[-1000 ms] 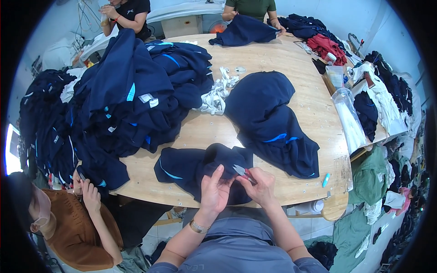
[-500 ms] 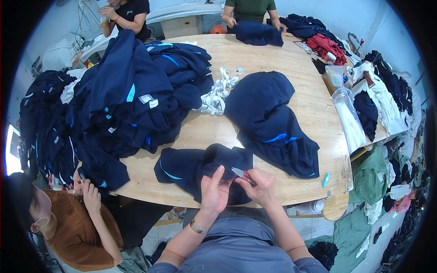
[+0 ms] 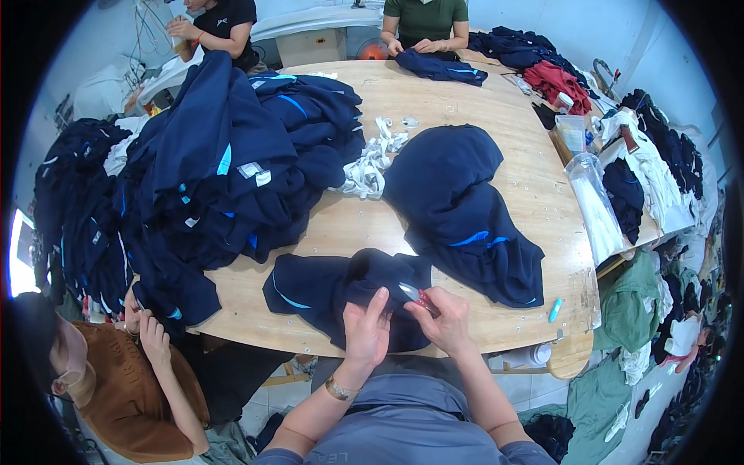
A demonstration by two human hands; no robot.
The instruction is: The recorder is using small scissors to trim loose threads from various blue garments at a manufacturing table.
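At the near table edge lies a navy garment (image 3: pixel 310 285) with a light-blue curved stripe, bunched up in its middle. My left hand (image 3: pixel 366 332) is on its near side, thumb up and fingers curled against the cloth; part of the grip is hidden. My right hand (image 3: pixel 443 322) is closed round small thread snips (image 3: pixel 409 291) with red handles, their pale blades pointing up and left over the garment. Just beyond lies a second navy garment (image 3: pixel 449 170) with bright-blue trim.
A tall heap of navy garments (image 3: pixel 225 147) covers the table's left side. White cloth strips (image 3: pixel 364 174) lie mid-table. A turquoise marker-like stick (image 3: pixel 555 310) rests near the right edge. One person (image 3: pixel 132 380) sits close on my left; another (image 3: pixel 426 31) handles navy cloth at the far side.
My hands and the snips have shifted only slightly. Across the table, the other person's navy cloth now lies lower, with their hands brought together on it.
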